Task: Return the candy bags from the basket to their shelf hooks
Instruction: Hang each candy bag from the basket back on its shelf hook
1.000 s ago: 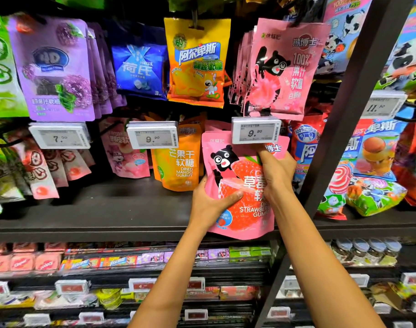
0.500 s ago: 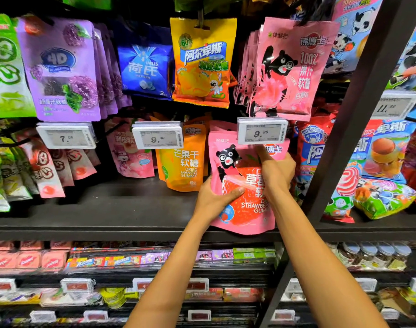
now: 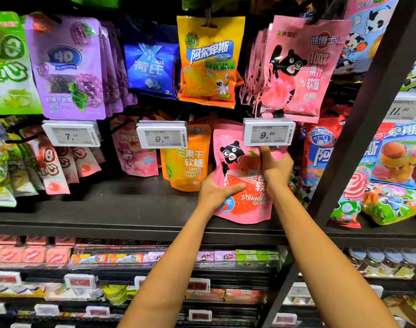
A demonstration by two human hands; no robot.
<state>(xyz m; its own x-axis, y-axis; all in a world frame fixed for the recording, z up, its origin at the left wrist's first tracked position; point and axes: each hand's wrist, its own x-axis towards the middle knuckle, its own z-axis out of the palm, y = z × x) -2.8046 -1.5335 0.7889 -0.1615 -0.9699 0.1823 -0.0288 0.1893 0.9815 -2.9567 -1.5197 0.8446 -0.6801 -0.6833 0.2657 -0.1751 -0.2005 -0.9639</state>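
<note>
Both hands [image 3: 217, 189] [image 3: 276, 170] still clasp the strawberry gummy bag [image 3: 243, 200], raised nearer the price tag [image 3: 268, 132]

I have lifted the strawberry gummy bag [image 3: 240, 185] a little higher against the shelf face, so more of its top edge now sits behind the 9.90 price tag [image 3: 269, 132] than a second ago. My right hand [image 3: 276, 170] has climbed with it, the forefinger now reaching up to the tag's lower edge. My left hand [image 3: 217, 190] has slid slightly up and right along the bag's left side, thumb laid further across the printed strawberry.
</note>
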